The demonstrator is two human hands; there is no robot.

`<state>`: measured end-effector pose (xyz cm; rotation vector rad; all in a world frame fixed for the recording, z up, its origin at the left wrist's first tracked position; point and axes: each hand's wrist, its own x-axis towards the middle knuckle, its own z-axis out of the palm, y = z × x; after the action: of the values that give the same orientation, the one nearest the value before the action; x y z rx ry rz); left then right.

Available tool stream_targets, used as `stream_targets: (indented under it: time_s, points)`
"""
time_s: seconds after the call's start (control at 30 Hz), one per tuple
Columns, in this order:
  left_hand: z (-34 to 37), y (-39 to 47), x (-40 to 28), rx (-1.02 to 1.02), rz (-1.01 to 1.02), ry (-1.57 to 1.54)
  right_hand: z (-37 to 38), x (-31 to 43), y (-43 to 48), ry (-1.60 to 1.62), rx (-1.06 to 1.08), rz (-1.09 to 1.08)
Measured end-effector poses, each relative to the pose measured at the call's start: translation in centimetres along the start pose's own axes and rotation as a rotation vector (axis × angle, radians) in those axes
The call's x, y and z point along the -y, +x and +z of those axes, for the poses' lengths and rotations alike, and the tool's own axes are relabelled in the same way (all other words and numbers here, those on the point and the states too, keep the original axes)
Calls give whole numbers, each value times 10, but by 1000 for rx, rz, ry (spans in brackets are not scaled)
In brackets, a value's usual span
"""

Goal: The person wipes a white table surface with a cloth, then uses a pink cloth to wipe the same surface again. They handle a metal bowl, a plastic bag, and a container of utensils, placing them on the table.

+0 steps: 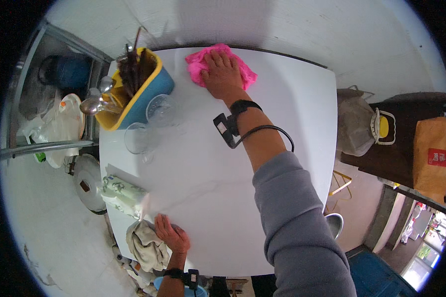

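At the far edge of a white table (215, 211), my right hand (223, 72) presses down on a bright pink cloth (247, 76). Its fingers are spread over the bunched fabric and cover part of it. My left hand (173, 234) is low on the left side of the tabletop, beside a crumpled beige cloth (145, 247). Nothing shows in its grasp, and whether it touches the beige cloth is unclear. Just beyond it lies a soft pack of tissues (120, 191) with a leaf print. Both wrists wear a black strap with a small device.
A blue and yellow utensil holder (145, 100) with spoons and chopsticks stands at the back left. Close by are two clear glasses (161, 109). A wall borders the table's far edge. Off to the right are a plastic jug (356, 126) and a brown paper bag (433, 159).
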<state>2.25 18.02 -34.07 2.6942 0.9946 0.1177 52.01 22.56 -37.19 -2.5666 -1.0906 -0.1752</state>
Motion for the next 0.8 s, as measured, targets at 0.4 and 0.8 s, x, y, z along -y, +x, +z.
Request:
stream_targets:
  time_s: [0.4,0.8]
  points:
    - [6,-4,3,-17,-43,87,-52,-152,-32,-249,-76,57]
    - [12,-5,8,-99,22,19,-89,-258,-111,-302,-79,316]
